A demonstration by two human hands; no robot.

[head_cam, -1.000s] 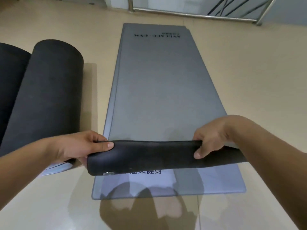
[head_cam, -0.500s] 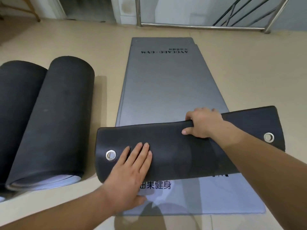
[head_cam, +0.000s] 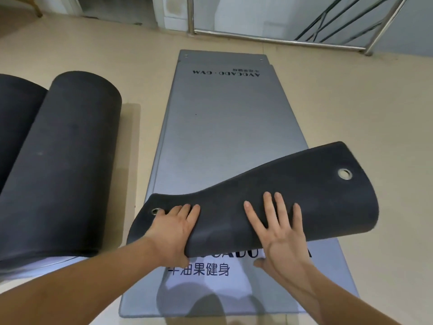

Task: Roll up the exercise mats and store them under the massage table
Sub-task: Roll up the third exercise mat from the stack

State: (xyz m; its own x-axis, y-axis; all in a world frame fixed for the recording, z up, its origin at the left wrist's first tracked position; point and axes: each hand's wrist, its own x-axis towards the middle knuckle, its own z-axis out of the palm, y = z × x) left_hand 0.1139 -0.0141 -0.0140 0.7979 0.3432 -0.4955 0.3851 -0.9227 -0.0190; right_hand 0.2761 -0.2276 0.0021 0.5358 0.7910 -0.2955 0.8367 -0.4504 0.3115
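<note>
Currently: grey exercise mat (head_cam: 229,137) on the floor (head_cam: 351,109), its near end folded over, black underside up. My left hand (head_cam: 171,231) and right hand (head_cam: 281,238) press it, fingers straight, grasping nothing.

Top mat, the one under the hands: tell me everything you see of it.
Top mat: grey face printed AVOCADO-GYM, black foam-like underside, lying lengthwise on another grey mat on the floor. Its near end is folded over, right side lifted, showing two metal eyelets. Left hand and right hand rest on the fold.
</note>
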